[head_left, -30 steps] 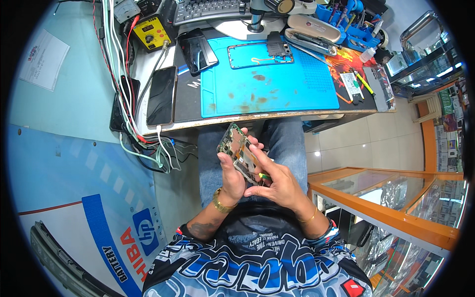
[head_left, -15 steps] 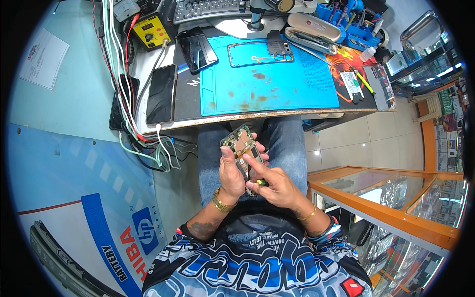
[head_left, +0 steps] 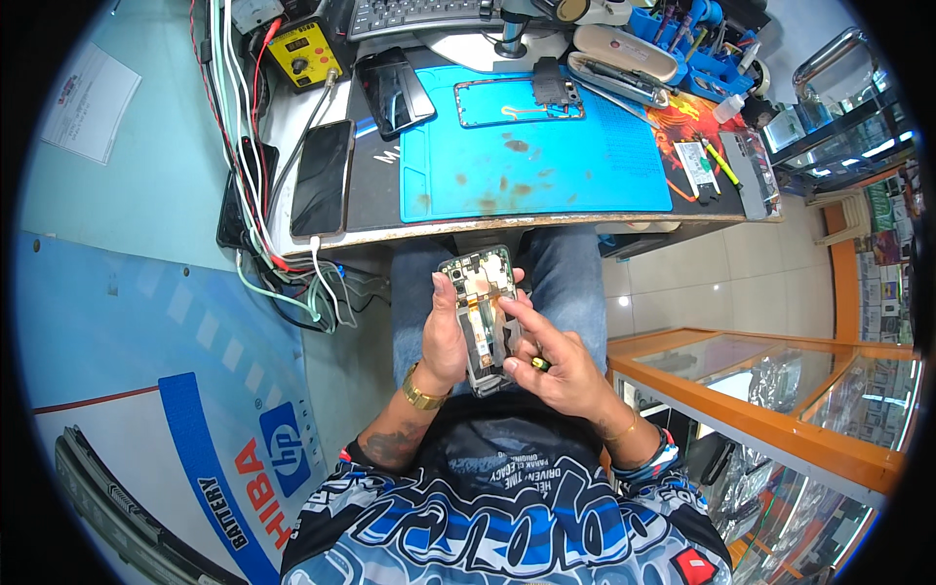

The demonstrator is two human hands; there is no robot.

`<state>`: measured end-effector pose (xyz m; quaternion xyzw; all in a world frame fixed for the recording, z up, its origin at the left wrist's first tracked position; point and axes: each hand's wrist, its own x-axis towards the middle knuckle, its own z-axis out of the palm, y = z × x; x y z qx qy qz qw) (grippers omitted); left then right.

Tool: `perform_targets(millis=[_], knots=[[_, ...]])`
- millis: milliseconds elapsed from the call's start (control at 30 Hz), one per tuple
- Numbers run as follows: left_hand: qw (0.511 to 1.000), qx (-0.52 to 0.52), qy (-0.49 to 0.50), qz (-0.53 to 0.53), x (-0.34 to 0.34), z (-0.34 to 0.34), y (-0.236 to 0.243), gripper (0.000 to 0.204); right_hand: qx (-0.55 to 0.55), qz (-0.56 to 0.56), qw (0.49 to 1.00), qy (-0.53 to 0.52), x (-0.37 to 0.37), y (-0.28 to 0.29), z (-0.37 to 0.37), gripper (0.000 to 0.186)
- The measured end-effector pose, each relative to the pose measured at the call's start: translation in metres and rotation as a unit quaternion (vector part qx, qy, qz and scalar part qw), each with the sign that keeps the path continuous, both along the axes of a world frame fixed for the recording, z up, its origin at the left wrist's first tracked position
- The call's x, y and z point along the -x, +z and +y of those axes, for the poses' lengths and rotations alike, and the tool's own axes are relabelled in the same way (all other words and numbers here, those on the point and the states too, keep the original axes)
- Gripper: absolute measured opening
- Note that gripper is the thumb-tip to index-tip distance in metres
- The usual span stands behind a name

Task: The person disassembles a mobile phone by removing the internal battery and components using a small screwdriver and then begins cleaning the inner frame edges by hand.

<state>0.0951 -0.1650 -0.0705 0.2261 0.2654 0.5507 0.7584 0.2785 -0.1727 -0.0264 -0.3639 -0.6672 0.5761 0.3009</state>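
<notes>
My left hand (head_left: 444,341) grips an opened phone (head_left: 478,281) over my lap, its thumb along the left edge and fingertips showing past the right edge. The phone faces up, showing circuit board, camera modules and an orange flex strip. My right hand (head_left: 561,380) has a small yellow-green tool (head_left: 539,363) in its curled fingers, while the index finger points onto the middle right of the phone's inside.
The bench holds a blue silicone mat (head_left: 526,171), a phone frame (head_left: 487,116), two phones (head_left: 322,185) (head_left: 390,93), a yellow soldering station (head_left: 304,54), a battery (head_left: 699,174), a tool organiser (head_left: 712,68) and cables at left. An orange-framed glass showcase (head_left: 760,390) stands at lower right.
The phone has turned more upright and face-up, and shifted slightly right. My right hand's index finger has moved with it, staying on the phone's inside.
</notes>
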Motion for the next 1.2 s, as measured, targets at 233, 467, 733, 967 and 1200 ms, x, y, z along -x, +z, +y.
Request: perform_targets(millis=[233,467,733,967,1200], knots=[[0.999,0.033,0.03,-0.001,-0.006,0.0,-0.005,0.096,0.003,-0.039,0.996,-0.076,0.001,-0.005,-0.011,0.081],[0.999,0.032,0.03,0.012,-0.008,0.002,-0.003,0.092,-0.011,-0.049,0.994,-0.098,0.001,-0.005,-0.012,0.088],[0.997,0.062,0.002,-0.053,-0.005,0.0,-0.007,0.099,-0.087,-0.199,0.961,-0.17,-0.002,-0.004,-0.01,0.09],[0.996,0.079,0.027,-0.02,-0.017,-0.005,-0.006,0.099,-0.165,-0.132,0.955,-0.207,-0.012,0.011,-0.004,0.046],[0.999,0.048,0.009,0.005,-0.028,-0.015,-0.002,0.103,-0.225,-0.126,0.957,-0.137,0.011,0.011,0.008,0.02]])
